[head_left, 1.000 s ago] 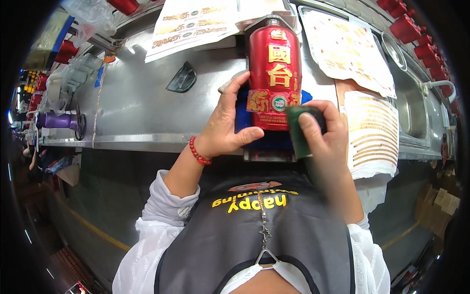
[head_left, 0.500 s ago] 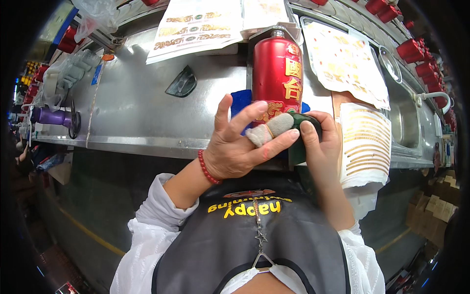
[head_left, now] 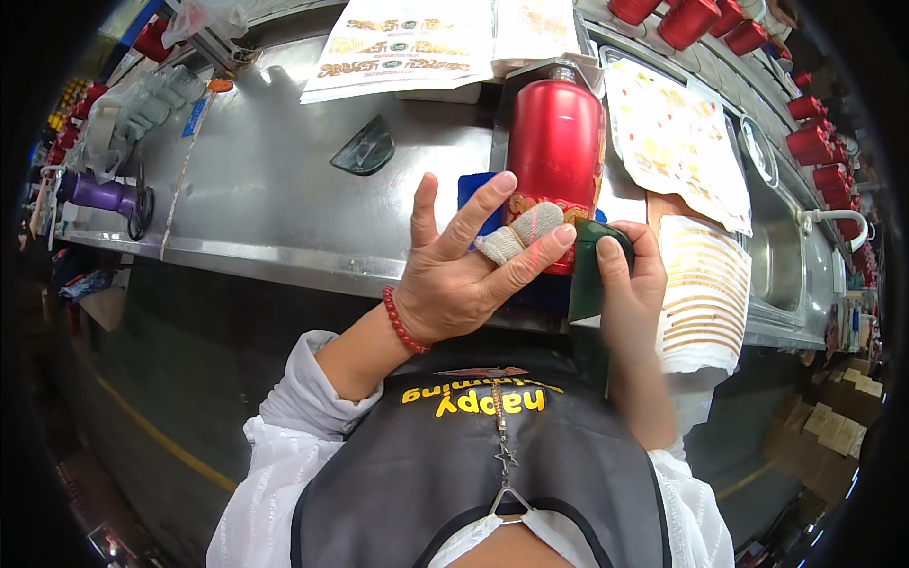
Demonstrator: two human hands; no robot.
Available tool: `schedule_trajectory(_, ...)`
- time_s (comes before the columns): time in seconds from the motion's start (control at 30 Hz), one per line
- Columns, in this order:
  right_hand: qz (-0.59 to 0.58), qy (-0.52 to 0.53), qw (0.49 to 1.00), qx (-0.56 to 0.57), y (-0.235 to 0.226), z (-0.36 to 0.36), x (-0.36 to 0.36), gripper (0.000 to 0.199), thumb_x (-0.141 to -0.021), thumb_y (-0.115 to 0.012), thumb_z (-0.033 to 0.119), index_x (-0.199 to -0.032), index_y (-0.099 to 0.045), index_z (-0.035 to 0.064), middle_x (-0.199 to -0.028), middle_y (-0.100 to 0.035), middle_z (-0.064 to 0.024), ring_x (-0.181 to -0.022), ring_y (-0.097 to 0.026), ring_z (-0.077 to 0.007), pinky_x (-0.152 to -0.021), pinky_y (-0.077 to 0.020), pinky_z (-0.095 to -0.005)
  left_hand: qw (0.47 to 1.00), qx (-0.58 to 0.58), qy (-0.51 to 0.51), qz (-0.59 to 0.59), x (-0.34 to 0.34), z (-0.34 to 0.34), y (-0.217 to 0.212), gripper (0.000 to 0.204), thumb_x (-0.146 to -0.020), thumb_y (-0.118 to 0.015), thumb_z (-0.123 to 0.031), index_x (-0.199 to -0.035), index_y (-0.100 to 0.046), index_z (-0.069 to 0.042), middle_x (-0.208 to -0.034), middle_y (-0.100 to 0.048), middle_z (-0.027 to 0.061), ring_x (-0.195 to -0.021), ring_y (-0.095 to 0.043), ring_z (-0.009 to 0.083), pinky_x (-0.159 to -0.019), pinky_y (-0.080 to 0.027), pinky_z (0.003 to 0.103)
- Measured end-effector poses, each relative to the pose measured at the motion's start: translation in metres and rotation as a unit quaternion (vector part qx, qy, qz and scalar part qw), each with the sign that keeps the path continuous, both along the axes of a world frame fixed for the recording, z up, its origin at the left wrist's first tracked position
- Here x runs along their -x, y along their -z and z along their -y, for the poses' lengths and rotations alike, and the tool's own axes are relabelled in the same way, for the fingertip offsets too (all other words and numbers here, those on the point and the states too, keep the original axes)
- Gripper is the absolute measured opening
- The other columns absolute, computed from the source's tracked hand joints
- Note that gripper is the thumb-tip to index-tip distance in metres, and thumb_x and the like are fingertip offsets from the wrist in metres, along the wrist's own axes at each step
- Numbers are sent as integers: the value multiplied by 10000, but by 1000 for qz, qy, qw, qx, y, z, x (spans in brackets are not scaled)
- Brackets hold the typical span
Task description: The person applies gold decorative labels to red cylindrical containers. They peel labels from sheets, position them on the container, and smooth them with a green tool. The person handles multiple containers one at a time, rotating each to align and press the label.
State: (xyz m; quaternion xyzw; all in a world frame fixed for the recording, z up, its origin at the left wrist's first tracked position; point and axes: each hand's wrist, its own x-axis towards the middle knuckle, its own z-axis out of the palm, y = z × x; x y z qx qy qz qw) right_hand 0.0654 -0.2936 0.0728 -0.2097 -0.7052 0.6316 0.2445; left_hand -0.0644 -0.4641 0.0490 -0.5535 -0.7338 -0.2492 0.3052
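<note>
A red bottle [head_left: 557,142] with a gold ornamental band near its base lies on its side, its neck pointing away from me, on a blue cloth [head_left: 471,197]. My left hand [head_left: 464,260] has its fingers spread. One finger wears a whitish cloth finger sleeve [head_left: 524,234] and rests at the bottle's banded lower end. In my right hand [head_left: 636,275], thumb and fingers pinch a dark green scraper [head_left: 589,275] close to the bottle's base on the right. Another dark scraper-like piece [head_left: 365,149] lies apart on the steel counter [head_left: 265,180].
Printed sheets with gold designs [head_left: 402,43] lie at the back. On the right are a white sheet with gold pieces [head_left: 672,133], a sheet of gold strips [head_left: 705,293] and a sink [head_left: 778,256]. A purple cylindrical tool [head_left: 99,194] sits far left. Red bottles [head_left: 686,24] line the back right.
The bottle has turned about its length, so its large gold characters have rolled out of sight to the right. My view has shifted slightly. Both hands stay at the bottle's base.
</note>
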Motion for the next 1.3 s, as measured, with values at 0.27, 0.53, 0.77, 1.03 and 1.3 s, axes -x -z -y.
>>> schedule_trajectory(0.27, 28, 12, 999, -35, 8, -4, -1, 227, -1027, -637, 210, -1127, -594, 11, -939, -635, -13, -848, -558, -71, -765, -476, -220, 952, -10, -10, 306, -18, 6, 23, 764, -864, -737, -295, -1546, -443, -117, -1417, -589, 147, -1488, -316, 393, -1194, -63, 651)
schedule_trajectory(0.53, 14, 15, 1000, -1, 6, -3, 0, 221, -1030, -633, 206, -1131, -590, 14, -940, -629, -9, -849, -554, -65, -758, -474, -215, 976, 25, 6, 218, -20, -16, -8, 977, -741, -844, -277, -1572, -359, -107, -1539, -446, 159, -1455, -332, 406, -1174, -128, 687)
schedule_trajectory(0.77, -13, -6, 1000, -4, 3, -5, 2, 233, -1014, -663, 198, -1135, -589, 13, -923, -620, 2, -828, -541, -57, -741, -474, -212, 959, 25, 53, 279, 1, -1, 14, 944, -823, -816, -291, -1549, -308, 32, -1437, -552, 191, -1271, -550, 413, -1201, -143, 623)
schedule_trajectory(1.03, -62, 5, 957, -282, 4, -16, -3, 395, -959, -559, -67, -1342, -616, 12, -1353, -608, -205, -1043, -647, -256, -857, -550, -317, 972, 21, 31, 232, 1, -11, 9, 1056, -776, -828, -446, -1549, -276, 14, -1455, -472, 243, -1375, -421, 487, -1182, -117, 662)
schedule_trajectory(1.3, 0, -14, 862, -506, 6, -17, -5, 557, -801, -653, -103, -1305, -696, 129, -1435, -517, -264, -1243, -555, -404, -1048, -467, -442, 975, 40, 1, 218, -1, -11, 5, 1074, -821, -753, -570, -1541, -275, 67, -1493, -431, 262, -1402, -375, 491, -1172, -120, 672)
